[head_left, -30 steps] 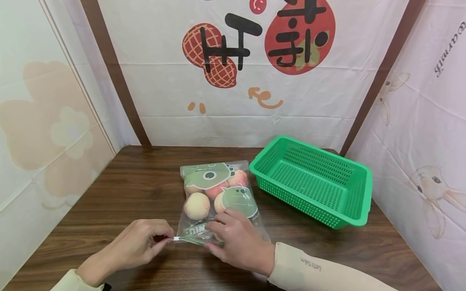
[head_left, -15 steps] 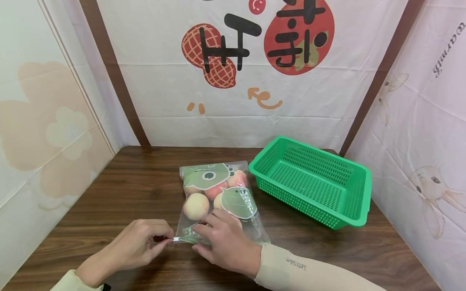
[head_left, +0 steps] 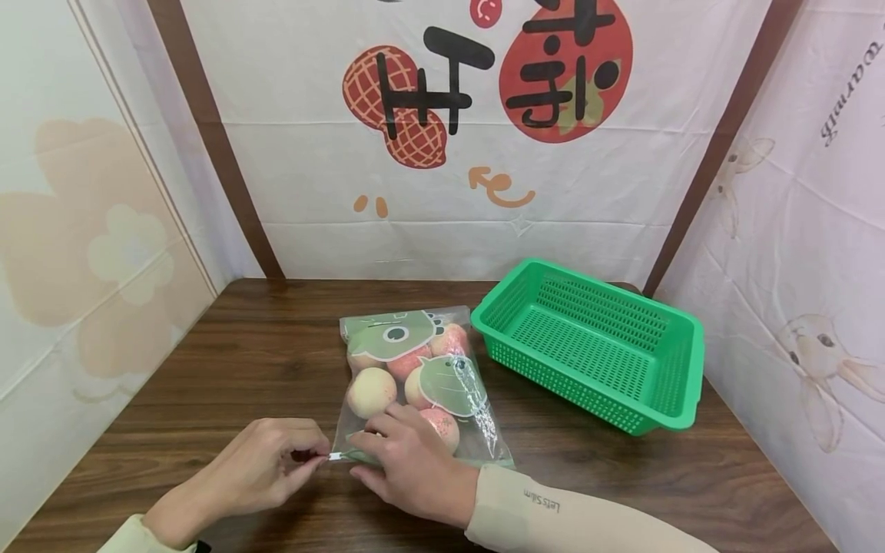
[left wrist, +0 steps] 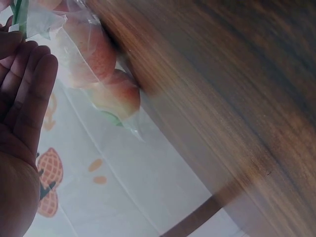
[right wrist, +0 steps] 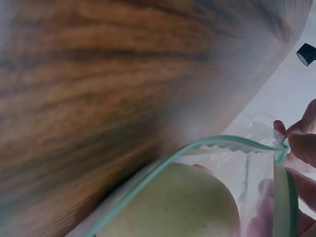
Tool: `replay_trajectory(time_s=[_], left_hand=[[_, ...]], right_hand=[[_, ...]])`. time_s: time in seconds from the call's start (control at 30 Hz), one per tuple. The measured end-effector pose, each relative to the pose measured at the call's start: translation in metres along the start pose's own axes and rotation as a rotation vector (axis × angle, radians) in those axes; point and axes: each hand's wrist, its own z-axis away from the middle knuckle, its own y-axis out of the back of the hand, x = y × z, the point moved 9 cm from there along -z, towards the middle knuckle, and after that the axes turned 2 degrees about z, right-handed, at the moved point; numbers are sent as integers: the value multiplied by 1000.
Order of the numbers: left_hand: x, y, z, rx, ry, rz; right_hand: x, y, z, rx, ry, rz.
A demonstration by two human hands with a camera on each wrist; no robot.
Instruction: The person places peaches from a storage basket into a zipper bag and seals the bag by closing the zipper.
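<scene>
A clear zip bag [head_left: 492, 430] printed with green cartoon shapes lies on the table, its mouth towards me. Several peaches [head_left: 372, 392] sit inside it. At the mouth's left corner is a small white zip slider [head_left: 335, 456]. My left hand [head_left: 266, 465] pinches that corner between thumb and fingertips. Close to it, my right hand [head_left: 415, 465] holds the lip of the bag, its fingers lying over the front of the bag. The right wrist view shows the green zip strip [right wrist: 170, 159] parted, with a pale peach [right wrist: 182, 202] behind it.
A green plastic basket [head_left: 691, 361] with perforated walls stands right of the bag, with nothing in it. The brown wooden table [head_left: 276, 361] is enclosed by printed white cloth [head_left: 311, 169] at the back and sides.
My right hand has moved left along the bag's mouth towards the left hand, uncovering a pink peach and the right part of the mouth. The left hand has stayed at the corner.
</scene>
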Motion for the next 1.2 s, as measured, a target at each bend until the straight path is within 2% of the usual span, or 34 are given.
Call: replay_trajectory(time_s=[0.2, 0.53, 0.77, 1.0, 1.2], left_hand=[[1, 0, 1, 9, -10, 14], [3, 0, -1, 7, -18, 13], [5, -1, -1, 9, -33, 13], [6, -1, -3, 10, -42, 11], [6, -2, -3, 2, -37, 17]], right_hand=[[-1, -5, -1, 3, 3, -8], [-4, -10, -1, -6, 29, 40], [-8, -7, -4, 32, 31, 48], [-13, -2, -7, 109, 87, 88], [-15, -2, -8, 124, 92, 93]])
